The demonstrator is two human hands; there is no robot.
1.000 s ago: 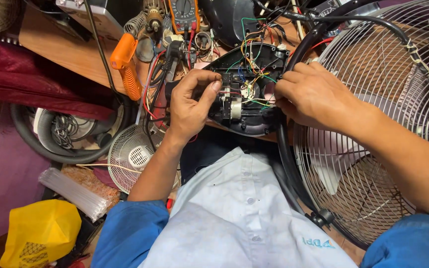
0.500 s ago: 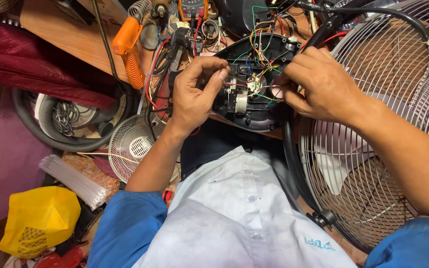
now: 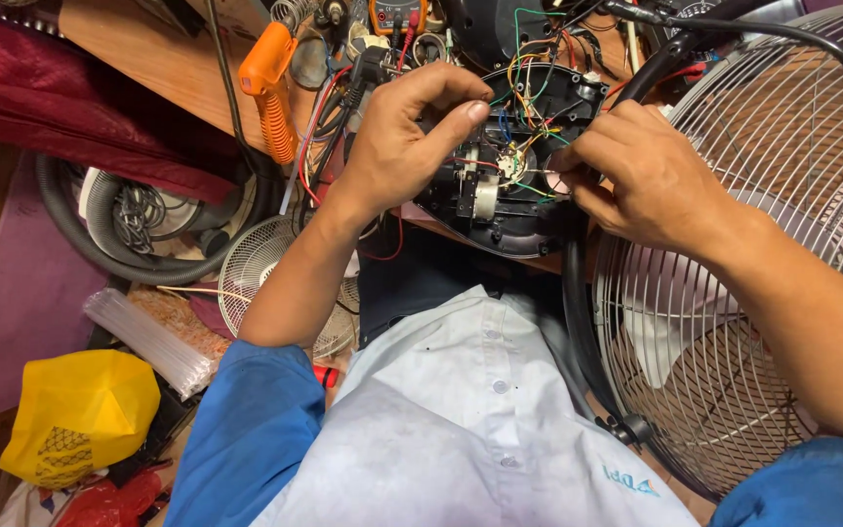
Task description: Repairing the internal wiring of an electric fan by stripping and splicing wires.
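A black open fan housing (image 3: 514, 220) full of coloured wires lies at the edge of the wooden bench, in front of my chest. My left hand (image 3: 404, 137) grips its left side, thumb and fingers pinched over the top near the wires. My right hand (image 3: 636, 171) rests on the right side, fingertips pressed at a small round part and thin wire in the middle of the housing. A large metal fan guard (image 3: 763, 263) with a black rim stands under my right forearm.
An orange-handled tool (image 3: 270, 83) and a multimeter (image 3: 397, 15) lie on the bench (image 3: 163, 59). A small white fan grille (image 3: 265, 278), a coiled grey hose (image 3: 100, 234), a yellow bag (image 3: 80, 415) and a dark red cloth (image 3: 80, 107) sit at the left.
The view has shifted downward and slightly left. My left fingers have closed more tightly over the housing's top; my right hand stays at the wires.
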